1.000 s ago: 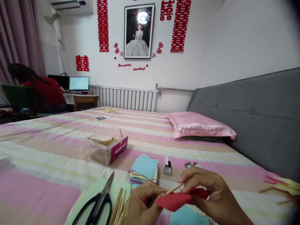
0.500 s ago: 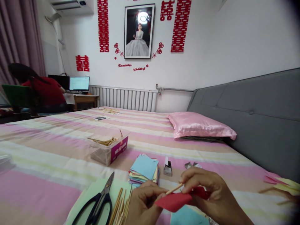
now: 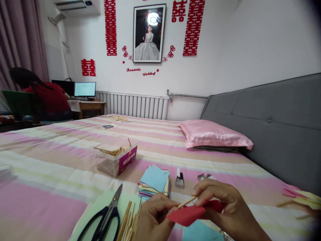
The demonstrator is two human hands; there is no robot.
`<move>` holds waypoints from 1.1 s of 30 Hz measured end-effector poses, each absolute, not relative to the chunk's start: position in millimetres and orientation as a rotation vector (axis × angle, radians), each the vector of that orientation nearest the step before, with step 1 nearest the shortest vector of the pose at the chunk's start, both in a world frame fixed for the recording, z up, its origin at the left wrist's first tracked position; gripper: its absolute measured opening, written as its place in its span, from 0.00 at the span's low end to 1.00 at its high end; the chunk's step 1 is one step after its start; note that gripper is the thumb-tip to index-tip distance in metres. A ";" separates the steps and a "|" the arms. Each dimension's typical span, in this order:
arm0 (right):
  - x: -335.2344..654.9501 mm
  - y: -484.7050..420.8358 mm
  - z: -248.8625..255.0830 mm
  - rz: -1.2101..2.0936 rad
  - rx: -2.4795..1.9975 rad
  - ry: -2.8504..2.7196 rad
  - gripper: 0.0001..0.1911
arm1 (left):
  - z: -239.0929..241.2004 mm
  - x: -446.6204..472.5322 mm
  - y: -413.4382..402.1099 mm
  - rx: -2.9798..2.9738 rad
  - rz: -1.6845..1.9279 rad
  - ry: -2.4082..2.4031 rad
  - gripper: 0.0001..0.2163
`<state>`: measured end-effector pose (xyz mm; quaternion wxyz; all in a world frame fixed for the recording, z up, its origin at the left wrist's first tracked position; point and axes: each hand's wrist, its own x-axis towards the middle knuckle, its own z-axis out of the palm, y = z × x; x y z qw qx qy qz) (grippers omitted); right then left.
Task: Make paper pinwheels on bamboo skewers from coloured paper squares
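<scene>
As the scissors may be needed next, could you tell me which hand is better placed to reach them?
Probably the left hand: the scissors lie just to its left, while the right hand sits farther away.

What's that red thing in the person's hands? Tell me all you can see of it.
The red paper looks like a thin, matte sheet, folded or curled so its left end forms a rounded point. It lies roughly level, low in the head view above the striped bed cover. The left hand pinches its near end and the right hand covers its far end. A thin wooden stick rests slanted along its upper edge, held between both hands' fingertips. How far it is wrapped around the stick is hidden.
</scene>
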<state>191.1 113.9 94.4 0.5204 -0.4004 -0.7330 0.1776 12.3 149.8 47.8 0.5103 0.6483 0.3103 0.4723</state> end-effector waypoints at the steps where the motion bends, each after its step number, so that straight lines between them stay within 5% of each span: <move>1: 191.1 114.1 94.5 0.419 -0.955 -1.763 0.03 | 46.0 12.4 150.0 1.563 1.144 0.746 0.08; 33: 194.5 114.3 88.5 0.325 -1.074 -1.787 0.05 | 58.8 15.1 143.6 1.636 1.158 0.811 0.12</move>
